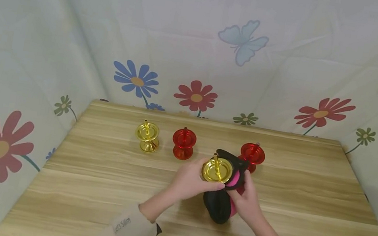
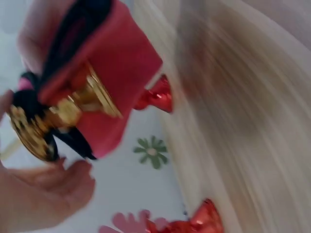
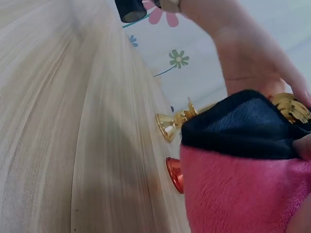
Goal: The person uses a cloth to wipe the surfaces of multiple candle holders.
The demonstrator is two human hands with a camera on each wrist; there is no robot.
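Observation:
In the head view my left hand [image 1: 190, 180] grips a shiny gold candle holder [image 1: 217, 171] by its dish, thumb along the near rim. A thin post rises from the dish. My right hand [image 1: 249, 201] holds a cloth [image 1: 217, 207], black on one side and pink on the other, against the holder's right side. The left wrist view shows the holder's gold stem and flared foot [image 2: 99, 92] lying against the pink side of the cloth [image 2: 124, 58]. Folded cloth [image 3: 233, 189] covers most of the holder in the right wrist view.
Along the back of the wooden table [image 1: 91, 185] stand another gold candle holder [image 1: 147, 136], a red one [image 1: 183, 143] beside it, and a second red one [image 1: 252, 154] just behind my hands. A flower-printed curtain [image 1: 178, 43] hangs around the table.

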